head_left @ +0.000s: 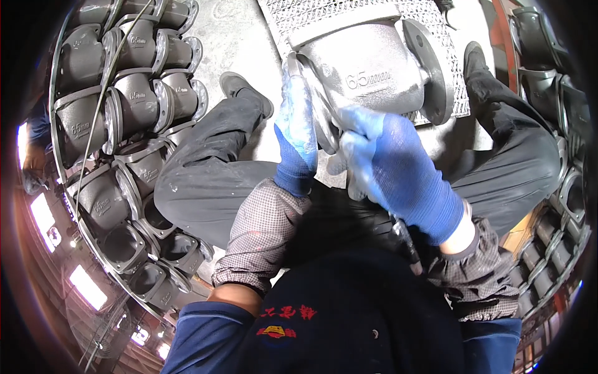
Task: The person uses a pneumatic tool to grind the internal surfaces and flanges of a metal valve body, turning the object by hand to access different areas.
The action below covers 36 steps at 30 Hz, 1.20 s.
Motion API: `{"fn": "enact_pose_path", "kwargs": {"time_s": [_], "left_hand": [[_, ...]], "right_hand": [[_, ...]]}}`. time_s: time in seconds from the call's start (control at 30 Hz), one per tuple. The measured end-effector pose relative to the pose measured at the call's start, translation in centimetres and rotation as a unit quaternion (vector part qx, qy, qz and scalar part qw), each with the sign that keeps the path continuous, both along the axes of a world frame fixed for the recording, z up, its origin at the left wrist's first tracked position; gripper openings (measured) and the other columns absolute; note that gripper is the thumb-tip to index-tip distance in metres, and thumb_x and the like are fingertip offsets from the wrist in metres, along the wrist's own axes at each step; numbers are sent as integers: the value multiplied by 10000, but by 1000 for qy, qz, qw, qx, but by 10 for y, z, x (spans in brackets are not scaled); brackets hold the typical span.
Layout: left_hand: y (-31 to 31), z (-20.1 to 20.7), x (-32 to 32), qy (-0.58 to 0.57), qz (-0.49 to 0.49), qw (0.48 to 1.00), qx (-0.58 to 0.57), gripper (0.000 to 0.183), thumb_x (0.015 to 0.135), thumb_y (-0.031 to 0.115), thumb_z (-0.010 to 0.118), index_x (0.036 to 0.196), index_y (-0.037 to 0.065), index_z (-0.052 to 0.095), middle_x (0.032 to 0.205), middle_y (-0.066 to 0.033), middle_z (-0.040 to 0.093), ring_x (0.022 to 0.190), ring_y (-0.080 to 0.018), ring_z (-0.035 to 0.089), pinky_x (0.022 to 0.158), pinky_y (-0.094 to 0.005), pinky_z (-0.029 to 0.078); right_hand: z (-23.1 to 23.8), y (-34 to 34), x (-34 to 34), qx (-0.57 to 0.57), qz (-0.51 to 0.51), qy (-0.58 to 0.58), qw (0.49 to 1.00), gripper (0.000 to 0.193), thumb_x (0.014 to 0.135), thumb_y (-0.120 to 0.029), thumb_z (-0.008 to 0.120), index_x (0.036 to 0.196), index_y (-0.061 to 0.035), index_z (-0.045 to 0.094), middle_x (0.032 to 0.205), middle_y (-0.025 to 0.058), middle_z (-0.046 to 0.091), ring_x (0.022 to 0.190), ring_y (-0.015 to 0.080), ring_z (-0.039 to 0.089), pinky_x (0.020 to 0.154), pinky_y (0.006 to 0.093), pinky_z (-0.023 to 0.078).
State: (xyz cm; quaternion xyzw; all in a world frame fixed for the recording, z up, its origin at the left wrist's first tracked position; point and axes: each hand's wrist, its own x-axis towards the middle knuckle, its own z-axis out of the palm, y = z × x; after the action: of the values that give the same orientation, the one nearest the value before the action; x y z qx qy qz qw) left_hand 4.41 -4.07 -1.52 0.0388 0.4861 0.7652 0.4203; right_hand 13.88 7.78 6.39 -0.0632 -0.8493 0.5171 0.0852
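A grey cast-iron valve body [367, 68] lies on its side in front of me, with a round flange at each end. My left hand [296, 118], in a blue glove, rests along the outside of its left flange [316, 103], fingers straight and pressed to the metal. Thumb and palm are partly hidden. Close to that flange's lower edge, my right hand [389, 162], also gloved in blue, is closed and slightly blurred. A slim dark-and-grey rod-like piece [406, 244] comes out below it, apparently a tool in its grip; the working end is hidden.
Under the valve body is a patterned metal grating [460, 81]. Similar castings [137, 96] are stacked at left behind a thin cable [103, 93], and more castings [541, 40] stand at right. My legs [212, 187] spread on both sides. Another person's arm [36, 143] shows at far left.
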Motion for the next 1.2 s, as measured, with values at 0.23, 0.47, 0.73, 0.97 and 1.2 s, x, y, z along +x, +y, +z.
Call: {"fn": "enact_pose_path", "kwargs": {"time_s": [0.23, 0.47, 0.73, 0.97, 1.2], "left_hand": [[7, 23, 4, 219, -16, 964, -149, 618, 987, 456, 158, 1300, -37, 359, 1041, -179, 590, 935, -202, 607, 815, -304, 522], [6, 3, 2, 11, 89, 992, -86, 520, 988, 366, 346, 1310, -41, 368, 1197, -161, 521, 1057, -205, 548, 901, -310, 463], [17, 18, 11, 41, 110, 988, -104, 588, 974, 473, 281, 1332, 12, 357, 1230, -153, 507, 1091, -223, 538, 922, -339, 465], [6, -5, 2, 108, 66, 982, -141, 603, 970, 484, 275, 1338, 10, 342, 1240, -156, 500, 1098, -230, 538, 929, -349, 469], [-3, -13, 4, 115, 46, 981, -149, 637, 958, 511, 279, 1353, 12, 298, 1237, -183, 494, 1084, -239, 554, 892, -361, 505]], "right_hand": [[-14, 3, -5, -412, -136, -201, 878, 354, 871, -30, 451, 1195, 112, 477, 729, 77, 616, 478, 68, 508, 413, 185, 403], [-26, -8, -4, -230, -92, -84, 965, 346, 879, -55, 440, 1172, 118, 505, 763, 105, 631, 609, 110, 581, 592, 235, 489], [-10, 16, -6, -175, 6, -174, 969, 350, 860, -24, 429, 1170, 122, 497, 695, 111, 629, 497, 135, 575, 517, 230, 482], [-26, -3, -4, 16, -73, -5, 997, 285, 797, -15, 449, 1012, 99, 595, 745, 229, 628, 672, 277, 638, 640, 319, 500], [-10, 14, -9, 90, 45, -4, 995, 190, 762, -10, 459, 870, 68, 594, 718, 256, 588, 647, 362, 611, 597, 394, 487]]}}
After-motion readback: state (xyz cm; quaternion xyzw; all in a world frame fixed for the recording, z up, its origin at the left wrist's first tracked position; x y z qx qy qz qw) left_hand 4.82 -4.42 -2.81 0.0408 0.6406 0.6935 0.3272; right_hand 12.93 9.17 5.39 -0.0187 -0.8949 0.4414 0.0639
